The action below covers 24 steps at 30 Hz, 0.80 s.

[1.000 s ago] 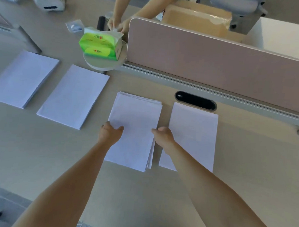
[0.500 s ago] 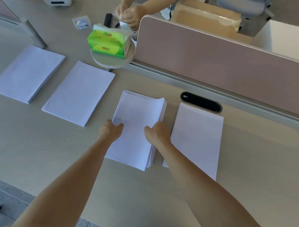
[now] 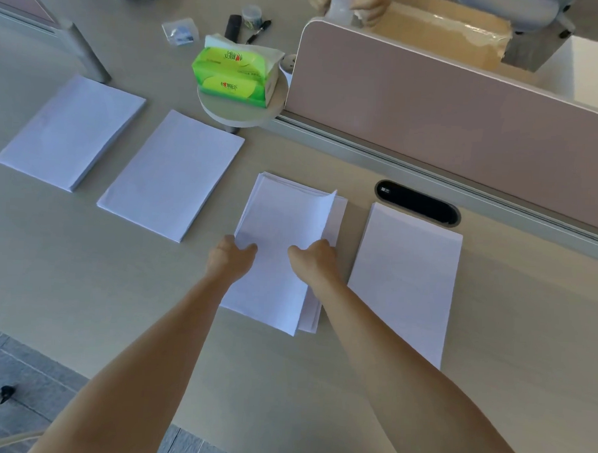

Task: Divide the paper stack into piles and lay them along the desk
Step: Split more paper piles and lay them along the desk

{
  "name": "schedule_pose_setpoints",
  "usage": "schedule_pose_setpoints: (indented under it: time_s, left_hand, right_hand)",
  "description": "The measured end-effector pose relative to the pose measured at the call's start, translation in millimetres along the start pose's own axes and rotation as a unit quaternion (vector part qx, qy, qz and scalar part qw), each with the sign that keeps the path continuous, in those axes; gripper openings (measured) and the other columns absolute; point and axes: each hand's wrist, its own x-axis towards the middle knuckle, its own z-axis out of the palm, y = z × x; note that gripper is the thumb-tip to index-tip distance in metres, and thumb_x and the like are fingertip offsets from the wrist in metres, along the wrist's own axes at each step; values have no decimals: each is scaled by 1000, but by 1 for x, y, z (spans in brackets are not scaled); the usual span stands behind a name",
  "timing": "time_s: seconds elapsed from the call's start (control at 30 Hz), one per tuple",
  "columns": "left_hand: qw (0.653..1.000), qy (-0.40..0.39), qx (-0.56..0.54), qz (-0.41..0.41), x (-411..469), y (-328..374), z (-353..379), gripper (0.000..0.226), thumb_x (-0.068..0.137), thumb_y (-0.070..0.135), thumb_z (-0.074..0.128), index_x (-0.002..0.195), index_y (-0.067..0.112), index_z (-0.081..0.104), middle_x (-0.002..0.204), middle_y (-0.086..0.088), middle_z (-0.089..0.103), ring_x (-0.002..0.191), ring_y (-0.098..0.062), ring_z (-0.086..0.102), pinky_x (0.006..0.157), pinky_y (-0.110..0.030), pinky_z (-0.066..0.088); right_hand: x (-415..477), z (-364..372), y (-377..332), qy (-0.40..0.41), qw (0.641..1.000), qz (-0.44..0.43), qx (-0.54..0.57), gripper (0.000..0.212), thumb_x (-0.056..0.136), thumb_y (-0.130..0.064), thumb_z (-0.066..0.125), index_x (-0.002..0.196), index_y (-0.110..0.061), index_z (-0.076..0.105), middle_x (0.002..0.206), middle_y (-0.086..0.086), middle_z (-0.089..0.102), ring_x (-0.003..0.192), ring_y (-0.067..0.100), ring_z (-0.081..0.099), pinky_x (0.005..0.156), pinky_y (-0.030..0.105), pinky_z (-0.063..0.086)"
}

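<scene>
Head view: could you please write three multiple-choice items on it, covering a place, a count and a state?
1. Where does the tissue pack sit? A) on a round shelf beside the divider; B) inside the cardboard box; C) on the floor.
2. How many paper piles lie on the desk? A) two; B) four; C) six.
3. The top sheets of the third pile from the left are: A) flat; B) lifted and curled along the right edge; C) torn in half.

1 A: the pack rests on the shelf at the divider's end.
2 B: four white piles lie in a row.
3 B: the left hand and right hand grip that pile, and the sheets' right edge stands up.
</scene>
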Motion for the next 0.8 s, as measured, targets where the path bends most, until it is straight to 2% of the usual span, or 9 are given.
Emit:
schedule_pose_setpoints:
  time_s: [0.13, 0.27, 0.33, 0.4, 0.47, 0.53, 0.63, 0.7, 0.8]
  left_hand:
    - [1000, -2, -8, 0, 0, -1, 0, 49, 89, 38, 57, 129, 9, 52, 120, -11, 60, 109, -34, 58, 88, -37, 50]
    - [1000, -3, -8, -3, 1, -2, 2, 51, 88, 40, 57, 130, 11, 52, 122, -12, 61, 110, -34, 58, 90, -39, 51]
    - [1000, -4, -2, -6, 0, -1, 4, 57, 89, 39, 57, 138, 12, 46, 131, -11, 57, 118, -34, 55, 94, -38, 49]
    - [1000, -7, -4, -12, 0, 0, 6, 65, 89, 41, 56, 145, 13, 39, 138, -11, 52, 124, -33, 51, 99, -39, 47]
    - [1000, -11, -7, -17, 0, 1, 7, 67, 89, 42, 56, 148, 15, 35, 142, -10, 50, 126, -32, 50, 101, -39, 45]
    - [1000, -13, -7, -21, -1, 2, 7, 68, 90, 41, 55, 149, 15, 33, 143, -9, 48, 127, -31, 49, 101, -37, 44]
    - [1000, -10, -9, -23, -1, 3, 6, 66, 90, 40, 55, 147, 15, 35, 141, -10, 50, 125, -32, 50, 97, -36, 44]
    - [1000, -10, -9, -18, 0, 2, 5, 64, 90, 39, 56, 145, 14, 37, 138, -11, 52, 123, -32, 51, 96, -36, 45]
    - [1000, -8, -10, -14, 0, 1, 5, 65, 90, 38, 57, 146, 12, 37, 139, -12, 51, 125, -33, 50, 97, -36, 44]
  right_hand:
    - [6, -4, 5, -15, 999, 46, 15, 36, 76, -37, 49, 103, -14, 42, 106, 6, 45, 87, 22, 43, 75, 33, 41]
    - [9, -1, 7, -21, 997, 66, 33, 30, 81, -31, 50, 98, -12, 34, 93, 5, 36, 64, 16, 32, 52, 26, 26]
    - [7, 2, 5, -13, 998, 55, 14, 42, 77, -37, 49, 105, -7, 41, 97, 7, 44, 78, 21, 45, 58, 26, 34]
    - [8, 8, 5, -3, 999, 39, -15, 70, 76, -41, 48, 131, 0, 38, 118, 11, 55, 107, 29, 55, 76, 34, 47]
    - [6, 13, 4, -10, 999, 23, -21, 86, 80, -42, 49, 148, 3, 20, 138, 15, 50, 127, 35, 48, 98, 45, 47]
    - [8, 17, 3, 4, 1000, 11, -24, 84, 82, -41, 51, 148, 2, 21, 143, 15, 42, 130, 35, 44, 104, 49, 44]
    - [11, 13, 1, 35, 998, 46, 8, 50, 84, -35, 53, 119, -5, 36, 123, 9, 33, 110, 27, 41, 87, 37, 47]
    - [13, 7, 4, 31, 993, 99, 53, 36, 83, -32, 52, 100, -14, 26, 109, 6, 26, 93, 23, 30, 65, 28, 35]
    - [18, 6, 8, 15, 993, 93, 67, 40, 80, -32, 52, 111, -13, 36, 114, 7, 41, 93, 21, 40, 73, 30, 39]
